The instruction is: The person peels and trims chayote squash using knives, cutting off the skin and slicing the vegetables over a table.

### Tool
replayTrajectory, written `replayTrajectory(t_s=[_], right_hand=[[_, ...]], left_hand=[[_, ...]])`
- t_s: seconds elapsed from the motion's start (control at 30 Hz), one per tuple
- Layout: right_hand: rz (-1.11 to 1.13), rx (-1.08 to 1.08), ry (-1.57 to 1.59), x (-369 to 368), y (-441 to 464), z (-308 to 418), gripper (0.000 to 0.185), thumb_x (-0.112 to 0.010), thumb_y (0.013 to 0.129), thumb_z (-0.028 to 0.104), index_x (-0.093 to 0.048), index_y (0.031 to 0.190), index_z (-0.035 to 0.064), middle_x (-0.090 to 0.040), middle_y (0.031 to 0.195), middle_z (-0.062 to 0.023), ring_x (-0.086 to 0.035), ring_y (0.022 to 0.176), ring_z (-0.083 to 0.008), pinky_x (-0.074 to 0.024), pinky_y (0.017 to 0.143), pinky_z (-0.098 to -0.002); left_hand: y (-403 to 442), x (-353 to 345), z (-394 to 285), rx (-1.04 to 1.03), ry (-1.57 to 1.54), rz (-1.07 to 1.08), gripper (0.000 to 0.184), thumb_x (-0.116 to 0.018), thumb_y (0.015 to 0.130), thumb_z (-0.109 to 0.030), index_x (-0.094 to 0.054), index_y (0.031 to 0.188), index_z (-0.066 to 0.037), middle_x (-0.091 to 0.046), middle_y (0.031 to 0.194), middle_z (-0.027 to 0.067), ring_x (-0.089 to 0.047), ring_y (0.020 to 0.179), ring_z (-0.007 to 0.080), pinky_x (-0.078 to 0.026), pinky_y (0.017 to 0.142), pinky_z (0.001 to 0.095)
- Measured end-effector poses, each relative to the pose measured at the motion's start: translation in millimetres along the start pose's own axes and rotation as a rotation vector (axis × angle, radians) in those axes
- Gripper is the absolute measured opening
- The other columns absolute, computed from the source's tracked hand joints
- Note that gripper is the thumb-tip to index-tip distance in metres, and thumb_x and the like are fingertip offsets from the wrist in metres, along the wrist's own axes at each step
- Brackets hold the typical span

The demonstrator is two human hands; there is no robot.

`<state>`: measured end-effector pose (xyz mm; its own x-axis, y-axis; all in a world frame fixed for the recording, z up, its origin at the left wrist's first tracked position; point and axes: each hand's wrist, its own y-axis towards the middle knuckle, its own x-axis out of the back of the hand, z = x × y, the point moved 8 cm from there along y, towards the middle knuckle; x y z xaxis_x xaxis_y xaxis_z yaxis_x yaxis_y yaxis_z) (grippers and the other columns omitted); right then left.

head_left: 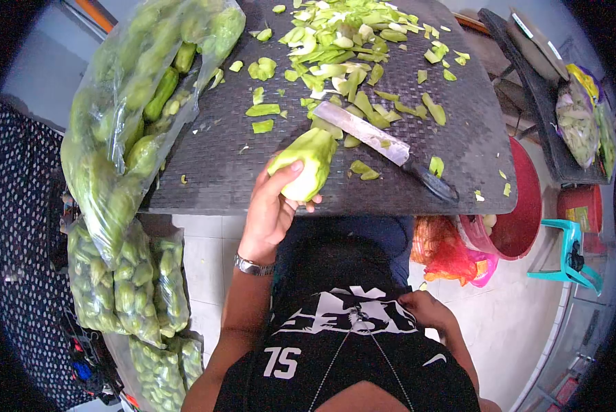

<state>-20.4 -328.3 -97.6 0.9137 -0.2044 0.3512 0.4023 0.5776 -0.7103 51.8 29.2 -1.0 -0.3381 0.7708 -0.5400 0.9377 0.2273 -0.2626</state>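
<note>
A partly peeled chayote (302,165), pale where the skin is off, is held in my left hand (276,199) just over the near edge of the table. My thumb lies across it and my fingers wrap underneath. My right hand (426,309) is down at the side of my black shirt (349,343), its fingertips against the cloth and partly hidden. Beyond the chayote, a knife (363,132) with a broad blade and black handle lies on the dark woven-pattern tabletop (232,172), among green peelings (349,41).
A large clear bag of chayotes (136,117) covers the table's left side. More packed bags (126,275) stand on the floor below it. At right are a red tub (521,206), a red net bag (435,250), a turquoise stool (565,254) and a dark side table (548,117) carrying bags.
</note>
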Motion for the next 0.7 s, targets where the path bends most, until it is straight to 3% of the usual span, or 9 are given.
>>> replayTrajectory(t_s=[0.07,0.17,0.27,0.37,0.47,0.6,0.7], right_hand=[[0.067,-0.022,-0.034,-0.3,-4.0,0.3,0.018,-0.059,0.098,0.019,-0.069,0.102,0.0042,-0.069,0.087,-0.0229,-0.070,0.090,-0.0416,-0.0551,0.081,-0.0442],[-0.306,0.572,0.105,9.9,-7.9,21.9,0.016,-0.059,0.097,0.017,-0.067,0.102,0.0033,-0.067,0.083,-0.0199,-0.069,0.083,-0.0348,-0.0539,0.078,-0.0408],[-0.074,0.148,0.164,3.5,-8.8,9.7,0.016,-0.059,0.098,0.016,-0.067,0.102,0.0023,-0.070,0.087,-0.0169,-0.068,0.082,-0.0251,-0.0523,0.078,-0.0371],[-0.047,-0.097,0.535,-15.8,-10.8,-40.9,0.019,-0.059,0.098,0.017,-0.067,0.097,0.0001,-0.071,0.083,-0.0127,-0.064,0.077,-0.0177,-0.0518,0.074,-0.0364],[0.164,-0.247,0.194,-31.8,-16.8,-66.2,0.021,-0.059,0.097,0.017,-0.068,0.092,-0.0009,-0.069,0.076,-0.0070,-0.060,0.071,-0.0136,-0.0517,0.068,-0.0365],[0.370,-0.075,0.169,-35.3,-12.9,-66.8,0.018,-0.059,0.094,0.008,-0.076,0.095,0.0009,-0.067,0.073,0.0065,-0.054,0.067,-0.0056,-0.0478,0.059,-0.0286],[0.454,0.110,0.443,-30.9,-7.7,-42.5,0.013,-0.064,0.088,0.003,-0.076,0.089,-0.0004,-0.069,0.075,0.0066,-0.055,0.065,-0.0047,-0.0464,0.056,-0.0282]], left_hand=[[1.8,-0.8,0.3,-0.008,0.000,0.004,0.036,-0.065,0.098,-0.026,-0.057,0.125,-0.003,-0.071,0.097,0.0117,-0.070,0.071,0.0231,-0.055,0.055,0.0319],[1.9,-0.5,2.5,-0.017,-0.005,0.006,0.037,-0.065,0.098,-0.026,-0.057,0.125,-0.003,-0.071,0.098,0.0118,-0.070,0.070,0.0230,-0.055,0.055,0.0319],[1.3,-1.1,0.0,-0.019,-0.005,0.005,0.037,-0.065,0.098,-0.027,-0.058,0.125,-0.003,-0.071,0.097,0.0119,-0.070,0.070,0.0230,-0.055,0.055,0.0320],[0.7,1.0,-0.2,-0.013,-0.015,0.004,0.037,-0.064,0.098,-0.028,-0.059,0.124,-0.003,-0.072,0.096,0.0119,-0.071,0.070,0.0232,-0.055,0.056,0.0323],[1.0,1.4,0.8,-0.001,-0.036,0.009,0.036,-0.064,0.098,-0.028,-0.060,0.122,-0.002,-0.072,0.094,0.0119,-0.071,0.070,0.0234,-0.055,0.056,0.0326],[0.2,5.8,0.7,0.001,-0.010,-0.025,0.043,-0.063,0.098,-0.035,-0.062,0.121,0.001,-0.072,0.095,0.0149,-0.071,0.069,0.0250,-0.055,0.055,0.0326],[2.9,5.7,0.1,-0.008,0.010,-0.016,0.047,-0.062,0.098,-0.038,-0.061,0.121,0.003,-0.072,0.096,0.0162,-0.070,0.069,0.0260,-0.055,0.055,0.0325]])
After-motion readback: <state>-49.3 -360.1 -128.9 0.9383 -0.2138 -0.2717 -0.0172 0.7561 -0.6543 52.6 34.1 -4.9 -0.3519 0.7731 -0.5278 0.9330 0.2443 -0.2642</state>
